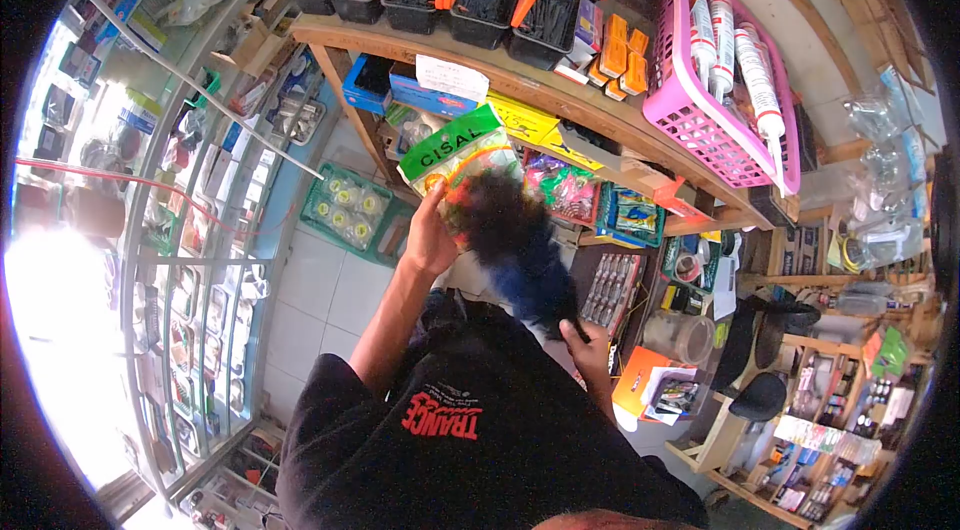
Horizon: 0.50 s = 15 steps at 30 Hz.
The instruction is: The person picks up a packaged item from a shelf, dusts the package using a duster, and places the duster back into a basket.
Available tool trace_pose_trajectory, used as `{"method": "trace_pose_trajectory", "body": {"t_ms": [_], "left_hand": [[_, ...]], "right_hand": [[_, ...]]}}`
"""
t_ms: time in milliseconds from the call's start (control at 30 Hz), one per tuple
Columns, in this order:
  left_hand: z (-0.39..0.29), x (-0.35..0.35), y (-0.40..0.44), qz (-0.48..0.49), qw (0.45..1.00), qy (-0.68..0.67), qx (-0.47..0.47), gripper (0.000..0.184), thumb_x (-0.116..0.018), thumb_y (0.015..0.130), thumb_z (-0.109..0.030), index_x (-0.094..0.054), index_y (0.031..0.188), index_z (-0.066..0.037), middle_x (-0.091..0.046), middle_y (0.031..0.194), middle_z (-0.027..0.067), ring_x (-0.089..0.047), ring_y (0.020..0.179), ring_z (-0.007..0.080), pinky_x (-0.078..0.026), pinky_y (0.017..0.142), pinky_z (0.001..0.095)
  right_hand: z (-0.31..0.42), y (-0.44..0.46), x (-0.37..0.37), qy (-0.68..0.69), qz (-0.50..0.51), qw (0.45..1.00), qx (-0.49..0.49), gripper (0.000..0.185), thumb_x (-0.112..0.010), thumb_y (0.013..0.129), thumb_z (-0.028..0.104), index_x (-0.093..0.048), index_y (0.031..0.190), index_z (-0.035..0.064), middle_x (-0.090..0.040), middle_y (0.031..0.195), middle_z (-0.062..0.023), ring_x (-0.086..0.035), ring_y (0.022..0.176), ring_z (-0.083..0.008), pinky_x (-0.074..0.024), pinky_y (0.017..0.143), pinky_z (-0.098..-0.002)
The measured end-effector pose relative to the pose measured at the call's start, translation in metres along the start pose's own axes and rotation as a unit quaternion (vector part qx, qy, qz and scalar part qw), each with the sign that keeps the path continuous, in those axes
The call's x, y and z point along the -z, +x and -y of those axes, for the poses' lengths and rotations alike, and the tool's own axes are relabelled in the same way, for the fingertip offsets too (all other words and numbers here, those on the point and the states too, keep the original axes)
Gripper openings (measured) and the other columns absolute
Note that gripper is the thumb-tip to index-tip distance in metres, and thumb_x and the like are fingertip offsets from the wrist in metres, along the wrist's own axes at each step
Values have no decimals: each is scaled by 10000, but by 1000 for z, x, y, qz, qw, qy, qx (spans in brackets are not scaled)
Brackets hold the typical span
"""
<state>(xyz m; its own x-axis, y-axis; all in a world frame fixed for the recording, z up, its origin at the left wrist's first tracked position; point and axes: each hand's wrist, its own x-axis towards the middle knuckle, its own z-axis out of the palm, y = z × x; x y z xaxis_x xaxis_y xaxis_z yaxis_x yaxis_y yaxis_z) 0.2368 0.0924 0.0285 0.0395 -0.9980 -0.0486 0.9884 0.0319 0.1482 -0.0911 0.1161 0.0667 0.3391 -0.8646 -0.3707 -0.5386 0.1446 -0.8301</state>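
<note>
My left hand (432,238) grips the side of a clear plastic packet (462,158) with a green header reading "CISAL". The packet is tilted in front of the wooden shelf. My right hand (590,355) is closed around the lower end of a feather duster (525,255), dark blue and black with some reddish feathers near its top. The duster's fluffy head lies against the packet's lower part and hides it, so what is inside is only partly visible.
Ahead stands a wooden shelf (600,110) with black bins (485,5) under orange lids. A pink basket (665,95) of sealant tubes (755,80) sits to its right. Left is a glass display case (205,330). A green tray (345,210) and an orange box (640,380) are nearby.
</note>
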Motion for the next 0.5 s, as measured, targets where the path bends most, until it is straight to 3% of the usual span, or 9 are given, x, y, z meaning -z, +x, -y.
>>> {"method": "trace_pose_trajectory", "body": {"t_ms": [67, 100, 200, 233, 300, 400, 433, 500], "left_hand": [[6, -25, -4, -80, 991, 101, -33, 497, -436, 1012, -362, -463, 1381, -30, -542, 1368, 141, -568, 1205, 282, -440, 1040, 452], [6, -15, -4, -75, 991, 104, -30, 496, -433, 1017, -348, -442, 1399, -31, -533, 1379, 142, -561, 1215, 284, -433, 1049, 457], [7, -3, -3, -75, 995, 55, -20, 505, -436, 1020, -342, -405, 1419, -34, -538, 1370, 137, -570, 1201, 295, -437, 1045, 481], [7, -8, -5, -92, 992, 80, -26, 516, -444, 1017, -343, -395, 1427, -33, -540, 1370, 130, -559, 1217, 289, -430, 1051, 483], [6, -1, -7, -39, 996, 75, -1, 504, -444, 1019, -343, -420, 1416, -34, -538, 1373, 117, -537, 1244, 267, -421, 1057, 462], [9, -5, -2, -74, 995, 56, -26, 511, -421, 1026, -368, -401, 1427, -52, -534, 1372, 117, -566, 1205, 285, -458, 1018, 473], [8, -7, -5, -119, 982, 138, -45, 523, -393, 1032, -404, -402, 1431, -66, -526, 1383, 114, -582, 1183, 275, -468, 1004, 473], [7, -16, -9, -84, 989, 119, -12, 546, -352, 1033, -458, -422, 1425, -85, -523, 1391, 101, -575, 1195, 253, -453, 1019, 457]], "right_hand": [[-23, 6, 0, -14, -36, 999, 21, 329, -661, 930, 274, -618, 749, 2, -504, 596, 13, -447, 560, -76, -362, 516, -290], [-28, 6, 1, 40, -1, 999, 9, 335, -664, 928, 269, -600, 728, 9, -497, 603, 22, -450, 582, -75, -363, 532, -287], [-8, 5, -1, 22, 1, 999, 45, 381, -664, 929, 253, -507, 661, 31, -471, 600, 35, -427, 577, -69, -337, 528, -284], [-11, 7, -1, 30, -8, 999, 34, 347, -665, 928, 246, -542, 696, 19, -486, 611, 34, -434, 585, -69, -349, 538, -281], [-21, 10, -1, 46, -26, 999, 10, 291, -665, 927, 233, -613, 765, -3, -514, 632, 32, -447, 601, -69, -373, 557, -274], [-9, 12, -1, 24, 7, 996, 87, 267, -662, 930, 230, -641, 825, -14, -529, 644, 33, -455, 613, -71, -387, 569, -275], [-10, 14, -3, 33, -12, 996, 80, 272, -662, 930, 230, -635, 815, -15, -525, 640, 33, -452, 614, -71, -386, 568, -277], [-14, 18, -5, 50, -51, 995, 64, 283, -663, 930, 229, -622, 795, -17, -517, 631, 33, -447, 617, -72, -383, 567, -281]]}}
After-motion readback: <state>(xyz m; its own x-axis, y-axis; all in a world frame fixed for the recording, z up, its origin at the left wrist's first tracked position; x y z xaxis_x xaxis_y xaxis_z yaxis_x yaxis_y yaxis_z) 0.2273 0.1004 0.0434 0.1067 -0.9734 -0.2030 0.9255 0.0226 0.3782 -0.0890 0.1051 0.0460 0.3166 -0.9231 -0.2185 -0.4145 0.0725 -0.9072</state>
